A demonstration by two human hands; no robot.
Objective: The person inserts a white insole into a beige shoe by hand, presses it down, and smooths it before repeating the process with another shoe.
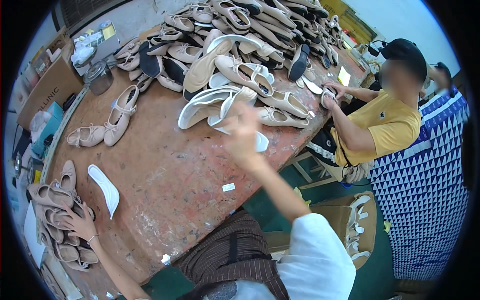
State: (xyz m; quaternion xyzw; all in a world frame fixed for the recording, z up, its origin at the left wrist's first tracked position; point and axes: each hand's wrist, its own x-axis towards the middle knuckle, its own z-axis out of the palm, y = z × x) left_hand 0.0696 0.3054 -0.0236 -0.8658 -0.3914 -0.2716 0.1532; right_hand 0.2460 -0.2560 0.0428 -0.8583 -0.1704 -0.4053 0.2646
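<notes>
First, left hand [80,222]: fingers spread apart, laid over a cluster of beige shoes [52,196] at the left edge of the worn, reddish-brown table [160,170]. Right hand [242,137]: raised, blurred, in front of pale insoles [197,110] at the near side of a large shoe heap [232,15]; whether it grips anything, cannot tell. One white insole [106,190], lying singly just right of the left-hand cluster. One pair of beige strapped shoes [117,122], farther back, near a lidded jar [98,78]. One small white label [228,187], near the front edge. One co-worker in a yellow shirt [392,127], at right, both hands at a light shoe [327,99].
</notes>
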